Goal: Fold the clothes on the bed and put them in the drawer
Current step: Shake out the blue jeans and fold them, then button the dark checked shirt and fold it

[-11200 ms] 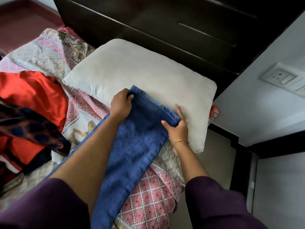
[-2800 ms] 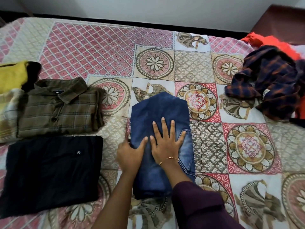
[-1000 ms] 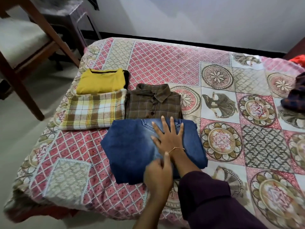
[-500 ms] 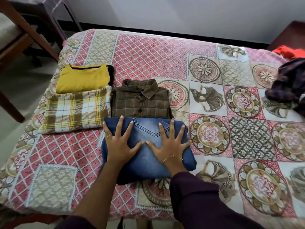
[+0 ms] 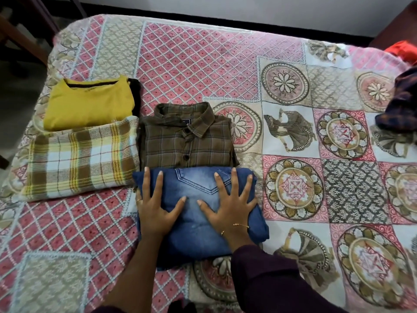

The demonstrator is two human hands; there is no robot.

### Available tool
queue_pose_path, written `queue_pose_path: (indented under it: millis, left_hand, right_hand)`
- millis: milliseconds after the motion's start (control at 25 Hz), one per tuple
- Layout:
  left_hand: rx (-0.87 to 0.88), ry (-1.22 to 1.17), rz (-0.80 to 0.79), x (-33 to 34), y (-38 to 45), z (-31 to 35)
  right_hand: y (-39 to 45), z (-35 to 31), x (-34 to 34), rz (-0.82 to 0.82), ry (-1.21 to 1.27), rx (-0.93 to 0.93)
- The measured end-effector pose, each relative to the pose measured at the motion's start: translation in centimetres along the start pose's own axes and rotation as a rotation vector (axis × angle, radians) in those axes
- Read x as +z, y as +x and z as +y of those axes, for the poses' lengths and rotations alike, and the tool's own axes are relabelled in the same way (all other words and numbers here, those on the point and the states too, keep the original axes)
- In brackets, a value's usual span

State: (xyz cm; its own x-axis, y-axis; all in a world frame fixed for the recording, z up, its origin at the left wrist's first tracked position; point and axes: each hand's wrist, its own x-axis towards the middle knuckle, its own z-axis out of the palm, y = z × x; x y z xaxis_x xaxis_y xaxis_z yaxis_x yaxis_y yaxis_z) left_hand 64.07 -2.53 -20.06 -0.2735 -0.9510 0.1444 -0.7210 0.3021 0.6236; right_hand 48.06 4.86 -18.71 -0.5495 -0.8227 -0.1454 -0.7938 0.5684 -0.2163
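Left hand (image 5: 155, 213) and right hand (image 5: 230, 211) lie flat, fingers spread, pressing the folded jeans (image 5: 196, 222), gripping nothing. Brown shirt (image 5: 187, 141) touches jeans at 12 o'clock.

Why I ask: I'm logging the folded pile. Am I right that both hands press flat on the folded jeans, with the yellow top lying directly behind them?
Not quite. In the head view the left hand and right hand do press flat on the folded jeans, but directly behind them lies the brown checked shirt; the yellow top is further left.
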Motion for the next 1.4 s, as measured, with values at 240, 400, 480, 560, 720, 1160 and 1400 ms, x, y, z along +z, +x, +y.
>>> queue_pose_path:
  millis: [240,400,480,560,720,1160,1400]
  left_hand:
    - [-0.040,0.056,-0.066,0.4,1.3,0.0]
    - [-0.095,0.278,-0.190,-0.4,1.4,1.1]
    - [-0.100,0.412,-0.226,-1.0,1.4,3.6]
    - [0.007,0.512,-0.269,-1.0,2.0,6.8]
    - [0.216,0.472,-0.432,1.4,3.2,16.3]
    - [0.524,0.500,-0.550,13.9,0.4,44.2]
    - [0.547,0.474,-0.552,22.0,-0.6,57.0]
  right_hand:
    - [1.4,-0.1,0.6,0.007,0.004,-0.013]
    - [1.2,0.1,-0.4,-0.125,-0.011,-0.038]
    - [1.1,1.0,-1.8,-0.237,-0.012,-0.073]
    - [1.1,2.3,-4.0,-0.266,0.021,-0.086]
    - [1.5,7.5,-9.1,-0.185,0.022,-0.039]
    - [3.2,33.1,-23.0,-0.042,0.058,0.156]
    - [4.6,48.3,-28.9,-0.073,0.031,0.273]
